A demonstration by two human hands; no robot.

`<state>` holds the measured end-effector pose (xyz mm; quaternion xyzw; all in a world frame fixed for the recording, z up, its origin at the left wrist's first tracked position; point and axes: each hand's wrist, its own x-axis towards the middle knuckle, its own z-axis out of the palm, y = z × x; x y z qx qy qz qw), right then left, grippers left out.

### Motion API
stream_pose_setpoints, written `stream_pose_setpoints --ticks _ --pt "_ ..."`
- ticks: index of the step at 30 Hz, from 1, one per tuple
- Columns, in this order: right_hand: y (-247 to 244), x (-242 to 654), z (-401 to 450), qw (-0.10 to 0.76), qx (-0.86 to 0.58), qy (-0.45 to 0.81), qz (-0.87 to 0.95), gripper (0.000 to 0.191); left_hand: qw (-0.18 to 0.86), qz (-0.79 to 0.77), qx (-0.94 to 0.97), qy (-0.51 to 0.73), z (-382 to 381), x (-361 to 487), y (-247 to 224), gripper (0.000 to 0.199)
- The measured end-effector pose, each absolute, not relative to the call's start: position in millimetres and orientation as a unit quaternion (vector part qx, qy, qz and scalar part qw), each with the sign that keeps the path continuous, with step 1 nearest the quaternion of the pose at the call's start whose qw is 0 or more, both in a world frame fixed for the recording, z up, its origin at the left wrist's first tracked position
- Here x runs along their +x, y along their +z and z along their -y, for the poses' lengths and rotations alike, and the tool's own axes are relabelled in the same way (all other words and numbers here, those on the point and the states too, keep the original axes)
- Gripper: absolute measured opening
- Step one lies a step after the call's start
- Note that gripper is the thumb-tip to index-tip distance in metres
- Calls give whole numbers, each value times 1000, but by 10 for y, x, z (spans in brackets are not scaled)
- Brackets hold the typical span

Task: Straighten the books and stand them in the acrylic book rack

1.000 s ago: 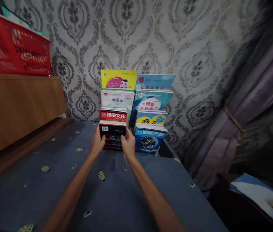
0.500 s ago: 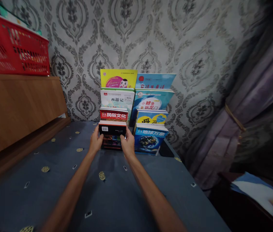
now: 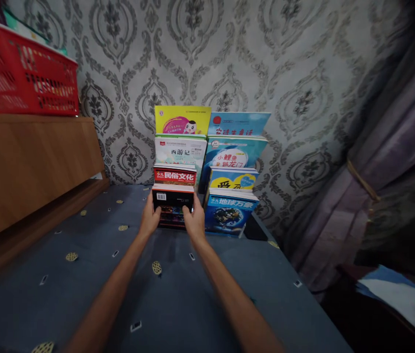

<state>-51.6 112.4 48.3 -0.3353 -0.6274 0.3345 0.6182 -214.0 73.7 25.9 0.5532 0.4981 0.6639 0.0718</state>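
Both hands grip a black book [image 3: 172, 197] with a barcode on its cover, upright at the front of the left column of books. My left hand [image 3: 150, 215] clasps its left edge, thumb on the cover. On the opposite edge, my right hand [image 3: 194, 218] holds it the same way; the fingers behind are hidden. Behind it stand a red-topped book [image 3: 174, 175], a white book [image 3: 180, 151] and a yellow book [image 3: 181, 117]. Beside my right hand, the right column has a blue globe book [image 3: 229, 215] in front, with blue and yellow books behind.
A dark blue patterned cloth [image 3: 119, 274] covers the surface. To the left, a red basket [image 3: 27, 73] sits on a wooden cabinet [image 3: 38, 166]. A dark flat object [image 3: 255, 229] lies by the right column. Further right are a tied curtain [image 3: 328, 211] and papers [image 3: 399, 299].
The whole view has shifted slightly, so everything sits a little further right. Both hands stay on the black book, and the left thumb lies a bit further over its cover.
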Motion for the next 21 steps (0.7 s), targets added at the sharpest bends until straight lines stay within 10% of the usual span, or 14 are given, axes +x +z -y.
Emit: stream_pose_setpoints --ticks 21 --pt "469 -506 -1141 623 -301 376 616 64 114 -478 548 677 -715 -2148 277 78"
